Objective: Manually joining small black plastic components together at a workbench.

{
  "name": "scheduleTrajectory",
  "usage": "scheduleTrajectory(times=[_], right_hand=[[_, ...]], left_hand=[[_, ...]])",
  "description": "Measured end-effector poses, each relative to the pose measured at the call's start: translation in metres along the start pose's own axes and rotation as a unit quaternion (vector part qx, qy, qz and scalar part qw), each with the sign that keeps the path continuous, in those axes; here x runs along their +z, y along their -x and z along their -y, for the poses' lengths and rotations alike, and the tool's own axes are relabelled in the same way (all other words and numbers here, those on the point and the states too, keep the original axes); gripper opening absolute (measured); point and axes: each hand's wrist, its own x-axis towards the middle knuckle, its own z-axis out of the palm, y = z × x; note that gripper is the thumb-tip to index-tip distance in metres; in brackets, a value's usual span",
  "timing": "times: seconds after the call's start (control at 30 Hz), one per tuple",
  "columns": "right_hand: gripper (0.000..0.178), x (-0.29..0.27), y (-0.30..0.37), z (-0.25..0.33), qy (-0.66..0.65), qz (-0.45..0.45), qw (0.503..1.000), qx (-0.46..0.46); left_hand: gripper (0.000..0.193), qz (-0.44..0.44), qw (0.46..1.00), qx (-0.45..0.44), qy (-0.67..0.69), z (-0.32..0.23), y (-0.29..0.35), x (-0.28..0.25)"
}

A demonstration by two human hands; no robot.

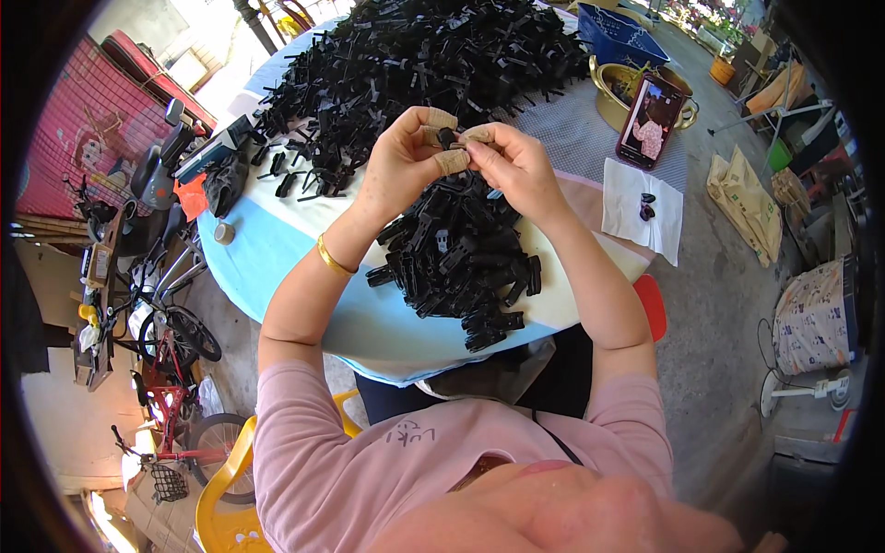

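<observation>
Above the middle of the round table (267, 286), my two hands meet at a small black plastic part (447, 138). My left hand (401, 170) is closed on it with thumb and fingers, and beige wraps cover some of the fingertips. From the other side, the closed fingertips of my right hand (518, 170) pinch at the same part; they hide its end. Beyond my hands spreads a large heap of loose black plastic pieces (433, 55). A second pile of black clip-like parts (452, 258) lies nearer to me, under my wrists.
A phone (650, 120) leans against a gold-coloured pot (604, 97) at the right, behind a white tissue (627, 226) bearing small dark pieces. A blue basket (618, 37) stands farther back. At the left are a small round container (224, 233), a dark bag and bicycles.
</observation>
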Motion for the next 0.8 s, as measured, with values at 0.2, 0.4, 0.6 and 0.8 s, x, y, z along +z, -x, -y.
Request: scheduleTrajectory(times=[0.2,0.4,0.6,0.8], right_hand=[[0.017,0.0,0.0,0.006,0.005,-0.006,0.999,0.047],[0.017,-0.002,0.0,0.011,-0.097,-0.001,0.989,0.107],[0.016,0.003,0.001,0.009,-0.043,-0.006,0.996,0.075],[0.016,0.007,0.006,0.013,-0.047,-0.02,0.997,0.052]], left_hand=[[0.034,-0.021,0.999,0.02,-0.025,-0.001,0.001,0.001],[0.036,-0.03,0.998,0.043,-0.028,-0.002,0.001,0.003],[0.035,-0.031,0.997,0.049,-0.054,-0.001,0.003,0.001],[0.032,-0.01,0.997,0.049,-0.051,-0.007,0.005,0.004]])
